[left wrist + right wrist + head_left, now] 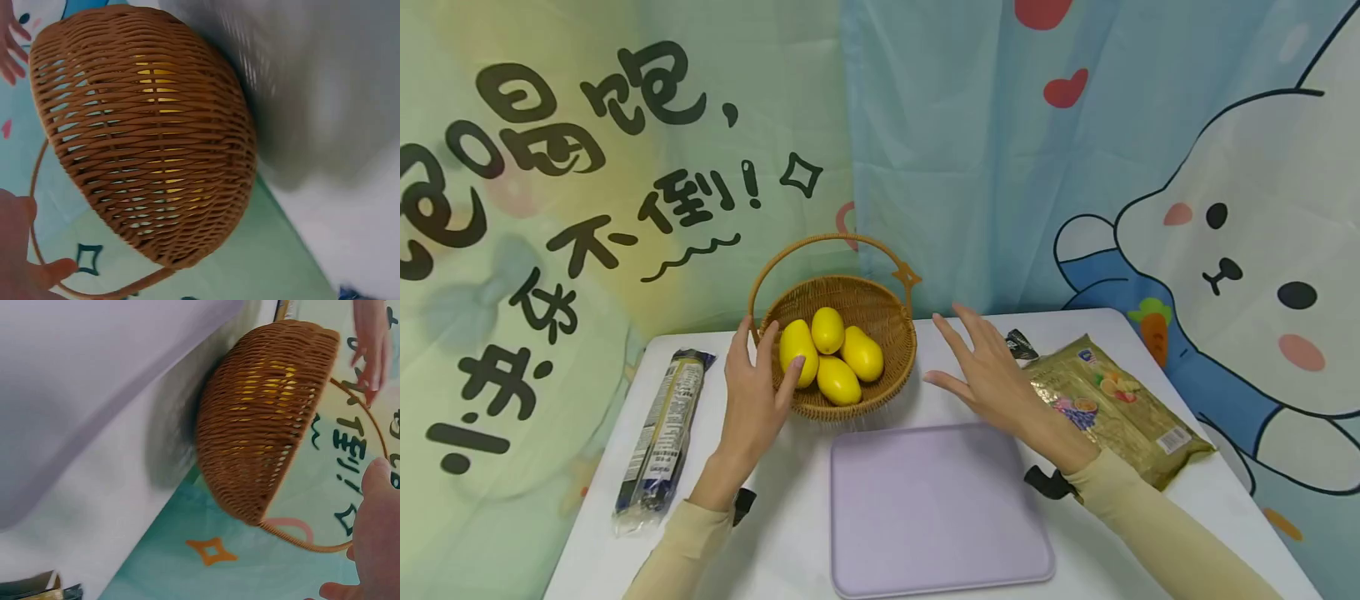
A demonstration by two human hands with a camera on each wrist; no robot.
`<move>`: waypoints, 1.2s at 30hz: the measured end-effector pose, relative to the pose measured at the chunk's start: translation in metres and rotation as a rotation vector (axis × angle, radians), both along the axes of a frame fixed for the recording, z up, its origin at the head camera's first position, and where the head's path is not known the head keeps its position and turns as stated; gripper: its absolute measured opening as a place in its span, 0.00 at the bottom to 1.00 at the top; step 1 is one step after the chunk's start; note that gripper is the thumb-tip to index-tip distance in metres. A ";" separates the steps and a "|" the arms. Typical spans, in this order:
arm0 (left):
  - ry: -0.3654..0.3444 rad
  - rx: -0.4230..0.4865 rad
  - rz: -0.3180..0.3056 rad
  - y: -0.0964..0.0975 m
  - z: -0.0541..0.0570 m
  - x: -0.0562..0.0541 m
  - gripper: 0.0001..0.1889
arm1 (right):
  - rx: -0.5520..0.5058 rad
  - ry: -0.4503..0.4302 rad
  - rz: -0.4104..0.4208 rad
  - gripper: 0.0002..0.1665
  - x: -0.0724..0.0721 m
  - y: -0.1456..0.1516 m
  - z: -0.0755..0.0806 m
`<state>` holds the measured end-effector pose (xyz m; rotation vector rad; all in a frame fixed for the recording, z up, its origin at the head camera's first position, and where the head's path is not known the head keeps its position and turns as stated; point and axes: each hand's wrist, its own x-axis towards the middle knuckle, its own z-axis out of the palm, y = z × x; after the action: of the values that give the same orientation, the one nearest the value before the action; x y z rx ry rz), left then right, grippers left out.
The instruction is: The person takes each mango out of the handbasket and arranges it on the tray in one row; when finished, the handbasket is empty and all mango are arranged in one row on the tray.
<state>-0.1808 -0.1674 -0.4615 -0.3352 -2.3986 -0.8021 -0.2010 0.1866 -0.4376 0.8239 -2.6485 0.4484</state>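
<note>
A brown wicker basket [891, 329] with a tall arched handle stands at the back of the table. Inside lie several smooth yellow oval fruits [838, 381]. My left hand [756, 408] is at the basket's left side, fingers spread and pointing up, overlapping the rim in the head view. To the right of the basket, my right hand [988, 375] hovers with fingers extended and nothing in it. In the left wrist view the woven wall [150, 137] shows yellow through its gaps. The right wrist view shows the basket [269, 419] apart from the right thumb and fingers [378, 519].
A pale purple tray [936, 508] lies in front of the basket. On the left is a long clear-and-dark package [658, 433]. A gold snack bag [1112, 408] with fruit pictures lies on the right, a small black item [1020, 345] behind it. A printed curtain [925, 167] hangs behind the table.
</note>
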 end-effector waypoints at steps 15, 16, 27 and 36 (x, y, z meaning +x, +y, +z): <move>-0.493 0.197 -0.033 -0.012 -0.025 -0.015 0.47 | -0.047 -0.076 0.117 0.48 -0.004 -0.048 0.029; -0.501 0.199 -0.033 -0.012 -0.025 -0.016 0.48 | -0.046 -0.089 0.118 0.48 -0.005 -0.051 0.029; -0.545 0.210 -0.042 -0.011 -0.025 -0.018 0.53 | -0.121 -0.336 0.152 0.46 -0.032 -0.075 0.041; -0.550 0.214 -0.049 -0.012 -0.026 -0.019 0.52 | -0.095 -0.488 0.182 0.48 -0.059 -0.102 0.053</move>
<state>-0.1996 -0.1792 -0.4872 -0.0912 -2.7699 -1.2976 -0.2598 0.0851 -0.3841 1.0404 -2.9632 0.9186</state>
